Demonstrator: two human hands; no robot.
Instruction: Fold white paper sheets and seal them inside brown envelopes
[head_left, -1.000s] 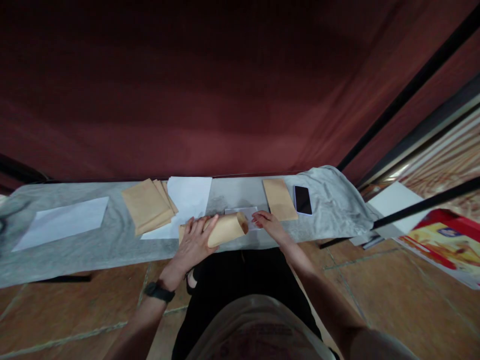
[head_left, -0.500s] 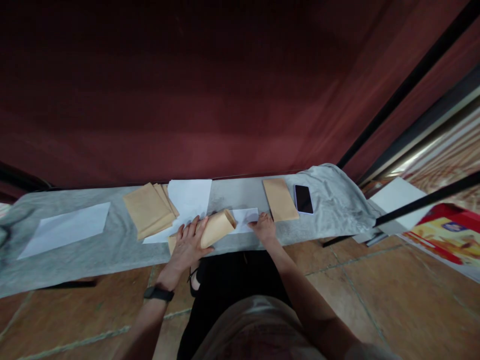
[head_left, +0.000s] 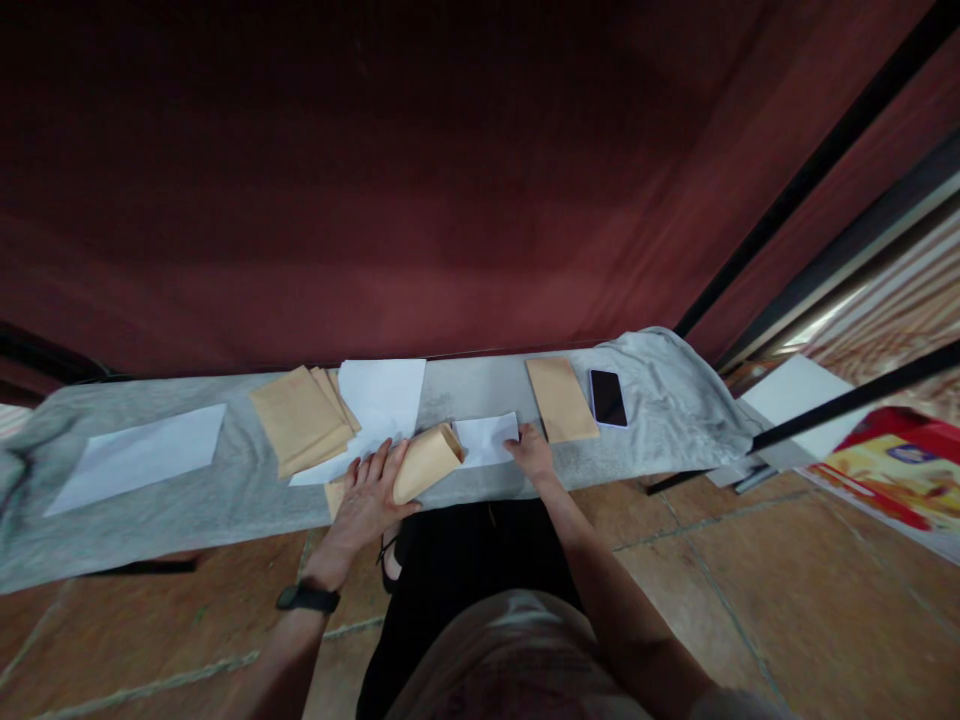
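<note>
My left hand [head_left: 369,503] lies over a brown paper envelope [head_left: 429,462], fingers spread across it and thumb along its near edge, holding it on the cloth. The envelope bulges, its mouth gaping to the right. Beside that mouth is a folded white paper [head_left: 484,440]; whether its left end goes inside is hard to see. My right hand [head_left: 532,453] pinches the paper's right edge. Another brown envelope [head_left: 562,400] lies flat just beyond my right hand. Past my left hand, several brown envelopes [head_left: 300,420] overlap in a pile, next to white sheets [head_left: 386,395].
A grey cloth [head_left: 247,510] covers the narrow bench. At the far left lies a white sheet [head_left: 142,455]; a phone [head_left: 607,398] rests on the right. A dark red panel [head_left: 450,250] stands behind. A red and yellow box [head_left: 896,465] is at the right edge.
My left hand and the envelope have shifted slightly left, away from the right hand. More of the white paper shows between the envelope's mouth and my right hand.
</note>
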